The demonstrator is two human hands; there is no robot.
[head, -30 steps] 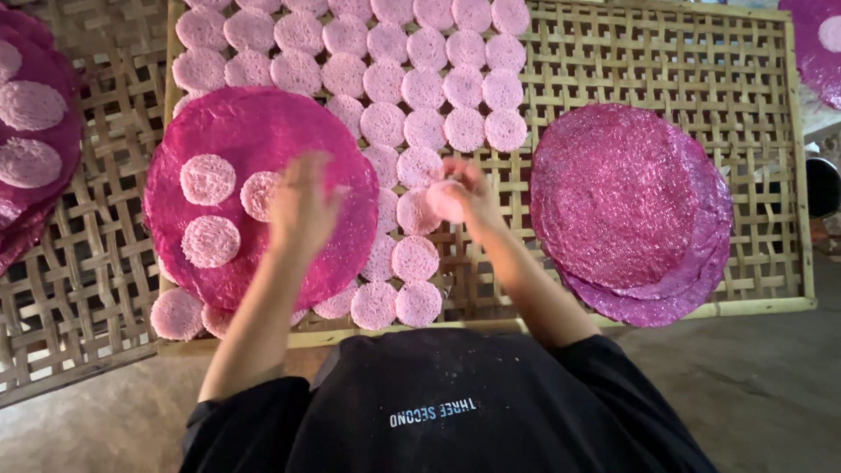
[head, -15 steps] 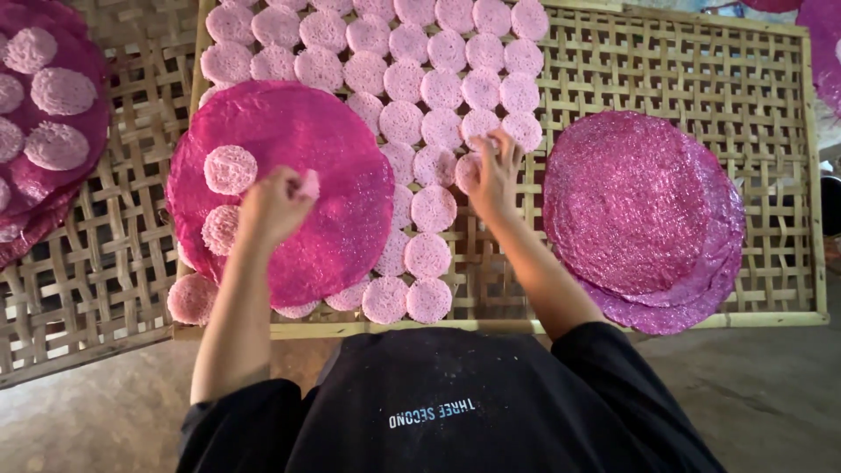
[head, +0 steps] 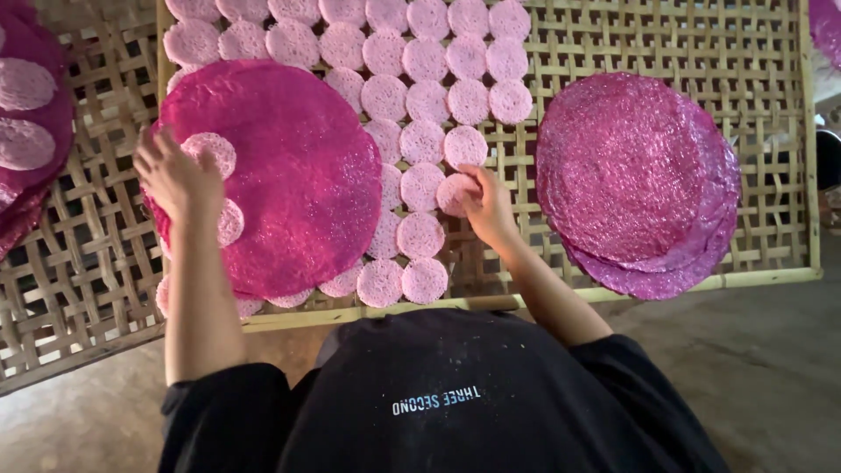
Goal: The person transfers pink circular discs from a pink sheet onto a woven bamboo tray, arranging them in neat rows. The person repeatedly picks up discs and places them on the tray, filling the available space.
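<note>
Right hand point(head: 486, 203) is down on a small pale pink disc point(head: 455, 193), fingers closed lightly on its edge, at the right side of the rows of discs point(head: 427, 103) on the woven bamboo tray point(head: 666, 35). Left hand point(head: 175, 175) rests on the big magenta sheet point(head: 280, 175), fingers curled over it beside another small disc point(head: 210, 151) — whether it grips anything, I cannot tell. Off to the right, a stack of magenta sheets point(head: 631, 175) sits on the same tray. These discs look thin, light and rather soft — likely to tear or crease if pinched hard. Best taken at the rim with fingertips, lifted flat.
</note>
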